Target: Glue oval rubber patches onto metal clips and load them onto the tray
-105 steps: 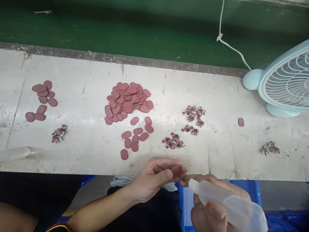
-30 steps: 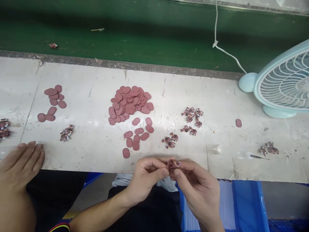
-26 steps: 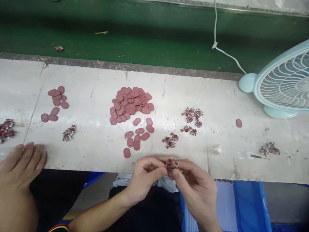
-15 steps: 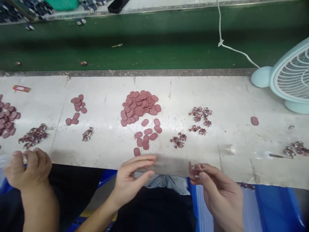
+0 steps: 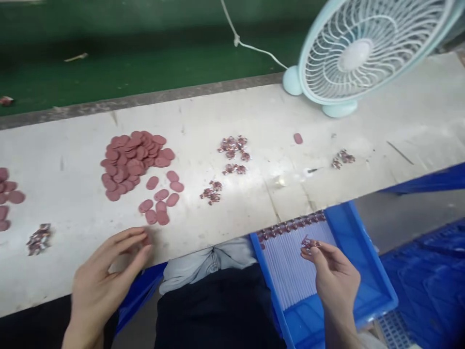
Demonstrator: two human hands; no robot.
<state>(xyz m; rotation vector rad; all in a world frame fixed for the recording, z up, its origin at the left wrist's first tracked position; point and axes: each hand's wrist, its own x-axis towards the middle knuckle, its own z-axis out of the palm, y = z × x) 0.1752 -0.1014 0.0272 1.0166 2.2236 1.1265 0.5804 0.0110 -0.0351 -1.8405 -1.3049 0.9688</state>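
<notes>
My right hand (image 5: 336,274) pinches a small dark-red figure (image 5: 308,245) above a blue tray (image 5: 378,276). In that tray a row of similar figures lies along the back end of white sticks (image 5: 290,271). My left hand (image 5: 109,276) is at the table's front edge, thumb and fingers curved close together; whether something small is between the tips cannot be made out. Just behind it lie loose reddish oval discs (image 5: 161,206), with a larger heap of discs (image 5: 134,160) farther back. Small clusters of figures (image 5: 232,145) rest right of the heap.
A light-blue fan (image 5: 354,55) stands at the back right, its white cable (image 5: 254,47) running over the green surface. A clear bottle with a dark tip (image 5: 290,178) lies near the front edge. More figures (image 5: 342,159) and one disc (image 5: 298,138) are to the right.
The view has swung right, bringing the blue tray into sight. My right hand has moved from the table edge to over the tray, still holding a figure. The other person's hand has left the view.
</notes>
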